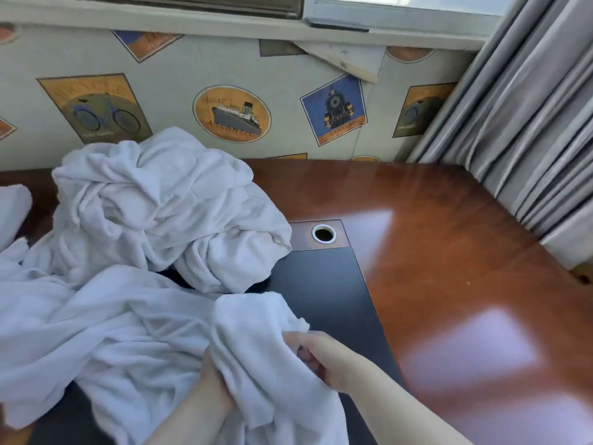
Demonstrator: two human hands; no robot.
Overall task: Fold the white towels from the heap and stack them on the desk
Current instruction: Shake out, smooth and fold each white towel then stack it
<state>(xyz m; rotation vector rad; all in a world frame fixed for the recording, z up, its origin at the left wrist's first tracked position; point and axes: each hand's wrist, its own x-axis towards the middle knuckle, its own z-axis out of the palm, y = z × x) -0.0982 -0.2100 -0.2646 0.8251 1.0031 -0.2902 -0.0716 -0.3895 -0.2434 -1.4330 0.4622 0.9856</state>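
A heap of crumpled white towels (160,207) lies on the left half of the wooden desk (449,252). In front of it a loose white towel (106,332) spreads toward me. My right hand (321,358) grips a bunched edge of this towel, fingers curled round the cloth. My left hand (213,380) is mostly covered by the same towel and holds it from underneath; its fingers are hidden in the folds.
The desk has a dark inlay panel (321,290) with a round cable hole (324,233). A grey curtain (529,123) hangs at the right. A wall with travel-poster wallpaper (231,114) backs the desk. Another bit of white cloth (12,210) lies far left.
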